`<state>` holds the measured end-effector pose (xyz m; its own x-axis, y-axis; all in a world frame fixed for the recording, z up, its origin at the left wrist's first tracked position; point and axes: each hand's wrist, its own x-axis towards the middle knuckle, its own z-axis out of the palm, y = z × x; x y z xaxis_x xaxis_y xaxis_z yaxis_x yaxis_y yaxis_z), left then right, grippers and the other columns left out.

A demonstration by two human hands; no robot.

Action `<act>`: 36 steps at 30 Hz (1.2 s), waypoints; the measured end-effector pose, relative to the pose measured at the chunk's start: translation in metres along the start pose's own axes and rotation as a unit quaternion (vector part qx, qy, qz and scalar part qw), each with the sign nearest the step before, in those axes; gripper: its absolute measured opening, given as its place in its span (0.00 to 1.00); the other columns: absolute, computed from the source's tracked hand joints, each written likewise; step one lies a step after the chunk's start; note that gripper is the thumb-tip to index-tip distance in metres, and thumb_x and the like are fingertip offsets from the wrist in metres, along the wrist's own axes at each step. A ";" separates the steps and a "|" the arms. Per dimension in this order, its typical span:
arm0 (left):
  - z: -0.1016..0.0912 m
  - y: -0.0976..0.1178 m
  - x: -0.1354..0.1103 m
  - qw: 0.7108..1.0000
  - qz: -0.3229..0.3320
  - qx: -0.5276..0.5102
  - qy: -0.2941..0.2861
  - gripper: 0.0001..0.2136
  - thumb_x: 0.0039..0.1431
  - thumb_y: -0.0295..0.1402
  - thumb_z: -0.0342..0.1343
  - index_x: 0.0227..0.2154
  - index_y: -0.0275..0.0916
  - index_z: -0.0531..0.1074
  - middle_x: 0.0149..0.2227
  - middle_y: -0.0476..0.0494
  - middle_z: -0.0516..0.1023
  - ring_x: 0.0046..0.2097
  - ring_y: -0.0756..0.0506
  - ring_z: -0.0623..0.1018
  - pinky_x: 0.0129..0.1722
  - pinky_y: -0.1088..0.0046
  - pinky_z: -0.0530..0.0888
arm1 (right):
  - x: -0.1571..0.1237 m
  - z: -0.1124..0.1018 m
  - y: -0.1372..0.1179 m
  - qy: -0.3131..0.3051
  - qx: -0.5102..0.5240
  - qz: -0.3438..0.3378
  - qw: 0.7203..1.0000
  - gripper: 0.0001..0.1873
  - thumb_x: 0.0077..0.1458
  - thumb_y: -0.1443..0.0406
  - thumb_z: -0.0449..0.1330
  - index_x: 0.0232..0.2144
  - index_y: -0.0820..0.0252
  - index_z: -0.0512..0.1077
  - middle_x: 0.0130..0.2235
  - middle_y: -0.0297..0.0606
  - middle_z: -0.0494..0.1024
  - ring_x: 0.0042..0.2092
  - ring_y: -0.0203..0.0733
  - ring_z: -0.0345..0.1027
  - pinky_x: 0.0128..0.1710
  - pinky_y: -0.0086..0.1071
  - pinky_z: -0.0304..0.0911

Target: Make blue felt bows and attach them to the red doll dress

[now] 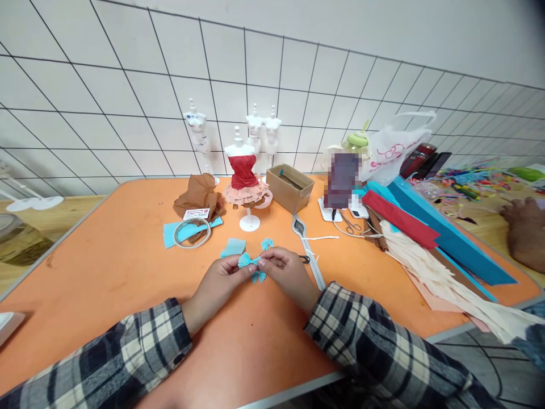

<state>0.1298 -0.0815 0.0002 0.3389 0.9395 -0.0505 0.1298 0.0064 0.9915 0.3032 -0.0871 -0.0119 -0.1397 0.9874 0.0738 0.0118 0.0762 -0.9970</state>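
Pinching light-blue gathered papery bow (246, 261), fingers of left hand (222, 278) and right hand (291, 275) clamped on it; two similar gathered pieces (267, 243) shaped; flat light-blue papery rectangle (234, 247) unworked.

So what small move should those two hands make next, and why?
Perhaps the right hand should pinch the narrowed part of the light-blue, crinkled, paper-like piece more firmly: that hand's fingertips are right there, the left hand holds the fanned part, and the gathers might otherwise loosen.
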 end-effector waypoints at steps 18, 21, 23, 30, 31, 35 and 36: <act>-0.003 -0.004 0.002 0.998 -0.026 -0.044 -0.027 0.13 0.52 0.42 0.63 0.30 0.36 0.77 0.31 0.45 0.80 0.36 0.45 0.75 0.41 0.69 0.69 | 0.001 0.007 0.004 0.021 0.046 0.011 0.999 0.09 0.48 0.61 0.63 0.30 0.60 0.72 0.26 0.31 0.69 0.25 0.31 0.59 0.24 0.27 0.57; -0.004 -0.001 0.001 0.998 -0.019 -0.033 -0.045 0.13 0.52 0.43 0.62 0.29 0.36 0.75 0.30 0.47 0.77 0.35 0.46 0.73 0.39 0.71 0.68 | 0.002 0.002 0.000 0.007 0.057 0.034 0.998 0.08 0.49 0.61 0.62 0.28 0.60 0.70 0.23 0.29 0.67 0.23 0.30 0.58 0.22 0.25 0.55; -0.006 -0.001 0.000 0.998 -0.010 -0.021 -0.060 0.13 0.53 0.43 0.61 0.28 0.36 0.74 0.29 0.48 0.76 0.34 0.47 0.72 0.38 0.72 0.68 | 0.003 -0.002 -0.003 -0.013 0.059 0.063 0.996 0.08 0.50 0.60 0.61 0.29 0.59 0.69 0.21 0.26 0.65 0.21 0.29 0.56 0.19 0.24 0.53; -0.007 -0.002 0.003 0.998 0.010 -0.031 -0.062 0.15 0.56 0.44 0.59 0.36 0.37 0.73 0.34 0.46 0.76 0.37 0.46 0.73 0.39 0.71 0.70 | 0.004 -0.004 -0.008 -0.026 0.024 0.076 0.996 0.08 0.49 0.61 0.60 0.28 0.58 0.66 0.22 0.26 0.67 0.21 0.29 0.60 0.19 0.24 0.57; -0.006 -0.002 0.003 0.997 0.003 -0.025 -0.069 0.15 0.55 0.44 0.60 0.37 0.37 0.73 0.35 0.45 0.77 0.38 0.45 0.74 0.40 0.70 0.70 | 0.004 -0.002 -0.006 -0.023 0.023 0.065 0.997 0.07 0.49 0.62 0.61 0.28 0.58 0.67 0.23 0.27 0.67 0.22 0.30 0.61 0.21 0.24 0.58; -0.003 -0.005 0.005 0.997 -0.018 0.006 -0.075 0.15 0.54 0.44 0.61 0.33 0.35 0.75 0.33 0.46 0.78 0.37 0.45 0.74 0.41 0.69 0.70 | 0.003 -0.001 -0.001 -0.019 -0.009 0.019 1.000 0.05 0.49 0.63 0.60 0.28 0.59 0.70 0.24 0.29 0.69 0.26 0.33 0.64 0.28 0.27 0.62; -0.004 -0.005 0.005 0.996 -0.021 0.008 -0.082 0.14 0.54 0.44 0.61 0.33 0.35 0.76 0.33 0.46 0.78 0.37 0.45 0.74 0.40 0.70 0.70 | 0.003 -0.002 -0.001 -0.020 -0.022 0.007 1.000 0.04 0.50 0.63 0.60 0.28 0.59 0.70 0.25 0.30 0.70 0.27 0.33 0.65 0.29 0.28 0.63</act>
<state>0.1275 -0.0758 -0.0046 0.4812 0.8694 -0.1118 0.1618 0.0373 0.9861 0.3045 -0.0842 -0.0103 -0.1791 0.9821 0.0582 0.0582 0.0696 -0.9959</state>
